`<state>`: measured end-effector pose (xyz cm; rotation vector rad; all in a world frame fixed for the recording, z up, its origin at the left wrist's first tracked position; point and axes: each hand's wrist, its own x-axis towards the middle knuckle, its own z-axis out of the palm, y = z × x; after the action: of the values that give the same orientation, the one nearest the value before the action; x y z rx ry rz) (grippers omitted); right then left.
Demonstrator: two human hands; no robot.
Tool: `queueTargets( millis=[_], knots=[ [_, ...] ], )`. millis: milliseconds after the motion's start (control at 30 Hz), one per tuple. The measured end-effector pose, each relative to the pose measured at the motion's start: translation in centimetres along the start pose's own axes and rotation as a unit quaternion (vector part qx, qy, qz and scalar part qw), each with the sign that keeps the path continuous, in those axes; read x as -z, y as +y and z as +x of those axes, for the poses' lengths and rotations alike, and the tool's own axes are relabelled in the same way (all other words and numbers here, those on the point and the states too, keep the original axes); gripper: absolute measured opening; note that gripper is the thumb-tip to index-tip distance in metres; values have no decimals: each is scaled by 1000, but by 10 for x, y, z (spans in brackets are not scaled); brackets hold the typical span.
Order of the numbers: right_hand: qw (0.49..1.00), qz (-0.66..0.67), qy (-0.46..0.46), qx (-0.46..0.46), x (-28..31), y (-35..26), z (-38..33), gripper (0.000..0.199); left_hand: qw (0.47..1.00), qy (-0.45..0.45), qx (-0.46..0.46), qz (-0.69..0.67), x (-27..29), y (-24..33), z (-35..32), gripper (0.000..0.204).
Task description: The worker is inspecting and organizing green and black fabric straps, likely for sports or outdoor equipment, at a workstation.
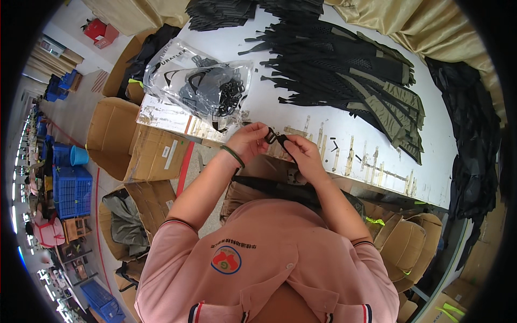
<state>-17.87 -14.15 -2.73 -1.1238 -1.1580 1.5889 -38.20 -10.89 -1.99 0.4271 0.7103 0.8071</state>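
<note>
Just off the near edge of the white table (344,161), both hands meet in front of my body. My left hand (247,142) pinches a small black plastic buckle (271,135) between thumb and fingers. A dark band circles that wrist. Closed on a black webbing strap (283,142), my right hand (307,158) holds its end at the buckle. Whether the strap is threaded through is too small to tell. Left of the hands on the table lies a clear plastic bag (202,81) with black buckles inside. Black and olive strap pieces (344,75) fan out in a pile to the right.
Dark stacked pieces (221,15) lie at the table's far side. Open cardboard boxes (156,153) stand left of the table, and another box (412,245) sits at lower right. Black fabric (463,140) hangs off the right edge. Blue crates (72,191) stand farther left.
</note>
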Motion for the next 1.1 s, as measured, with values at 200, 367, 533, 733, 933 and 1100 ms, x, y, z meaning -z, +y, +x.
queueTargets(
  millis=[200,367,533,733,933,1100],
  knots=[
    [994,59,-91,-18,8,-9,-5,17,993,-79,31,-84,3,-27,4,13],
    [992,31,-122,-25,6,-14,-8,15,989,-87,51,-106,-4,-33,5,16],
    [991,-28,-128,-22,7,-22,-10,14,988,-81,79,-105,-2,-37,4,16],
    [972,-190,-106,94,0,-25,-12,10,992,-52,80,-76,1,-40,2,16],
    [962,-222,-31,157,-9,-16,-15,10,997,-14,40,-69,-1,-40,4,12],
    [992,-100,-40,70,-7,-24,-15,12,995,55,-19,77,-5,-42,4,12]
  ],
)
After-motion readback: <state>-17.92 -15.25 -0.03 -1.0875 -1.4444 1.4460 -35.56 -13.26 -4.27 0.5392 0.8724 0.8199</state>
